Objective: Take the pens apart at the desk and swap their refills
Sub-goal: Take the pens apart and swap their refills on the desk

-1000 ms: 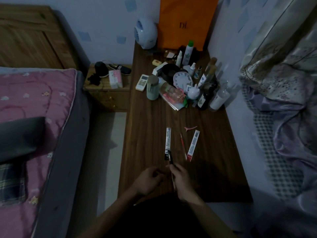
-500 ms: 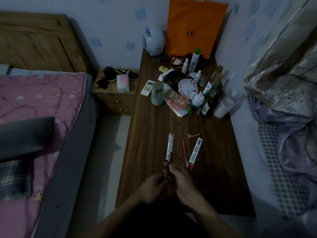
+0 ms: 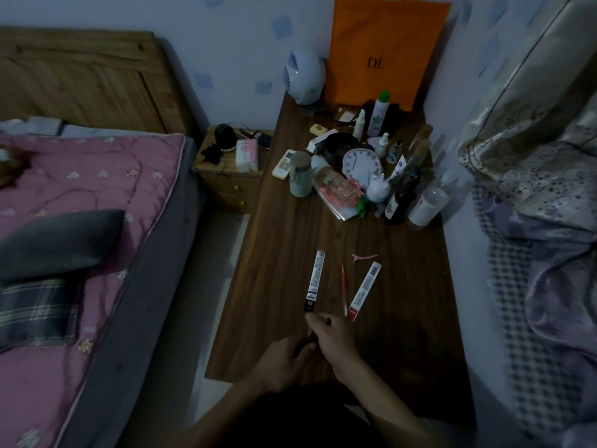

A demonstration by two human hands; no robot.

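One wide-angle view looks from the person's head forward and steeply down the length of the desk (image 3: 281,286); its near edge lies close under the lens, its far end at the wall (image 3: 245,59). The bed (image 3: 97,221) fills the left side; the frame seems slightly tilted, though dim light blurs this.

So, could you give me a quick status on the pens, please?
Left hand and right hand both gripping the dark pen. Red pen piece on the desk, between black-ended packet and red-ended packet. Nothing blocking.

Dark wooden desk (image 3: 274,286): black-ended packet (image 3: 315,281), red pen (image 3: 344,289), red-ended packet (image 3: 365,291), pink clip (image 3: 364,257), bottles (image 3: 400,202) at far end.
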